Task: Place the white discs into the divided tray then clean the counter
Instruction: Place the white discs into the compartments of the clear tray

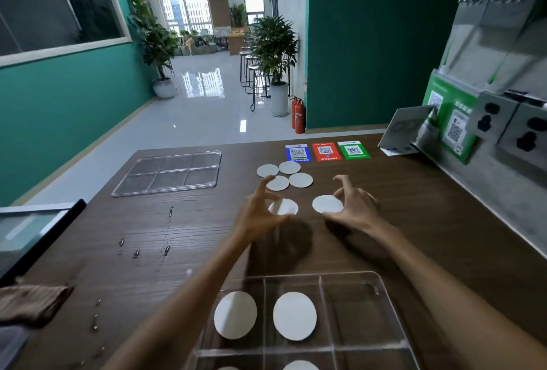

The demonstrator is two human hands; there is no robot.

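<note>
on counter (177,251), six loose discs (300,180)

Two bare forearms reach in from the bottom edge, with no sleeve, watch or bracelet visible on either. The left hand (260,215) and the right hand (353,206) are ungloved and slender, with long thin fingers. No rings show. The nails look short and unpainted.

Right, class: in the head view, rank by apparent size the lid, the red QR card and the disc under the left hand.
1. Lid
2 and 3. Red QR card and disc: too alike to rank.
</note>
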